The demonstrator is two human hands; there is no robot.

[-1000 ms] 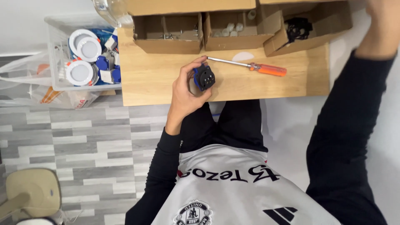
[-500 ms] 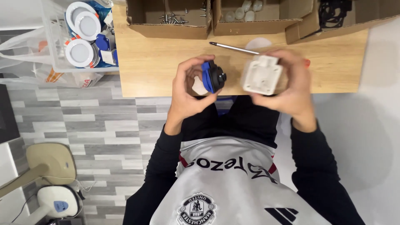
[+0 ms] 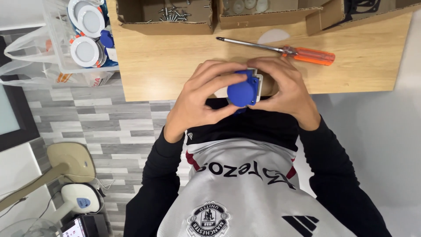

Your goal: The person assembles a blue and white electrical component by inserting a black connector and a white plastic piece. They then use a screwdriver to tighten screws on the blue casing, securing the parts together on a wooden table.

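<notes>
Both of my hands meet at the near edge of the wooden table [image 3: 175, 70]. My left hand [image 3: 199, 98] wraps around a blue socket part with a round lid [image 3: 240, 91]. My right hand [image 3: 287, 90] holds a white housing [image 3: 258, 81] pressed against the back of that blue part. Only a thin white edge of the housing shows between my fingers. An orange-handled screwdriver [image 3: 307, 55] lies on the table just beyond my right hand, its metal shaft pointing left.
Open cardboard boxes line the table's far edge: one with screws [image 3: 173, 15], one with round pale discs [image 3: 250, 6], one with black parts [image 3: 355, 8]. A clear bin of white round lamps [image 3: 85, 35] stands left of the table. A desk lamp base [image 3: 72, 160] sits on the floor.
My hands have come together: the blue part and the white housing, held apart half a second ago, are now pressed against each other. The view has tilted slightly toward the table.
</notes>
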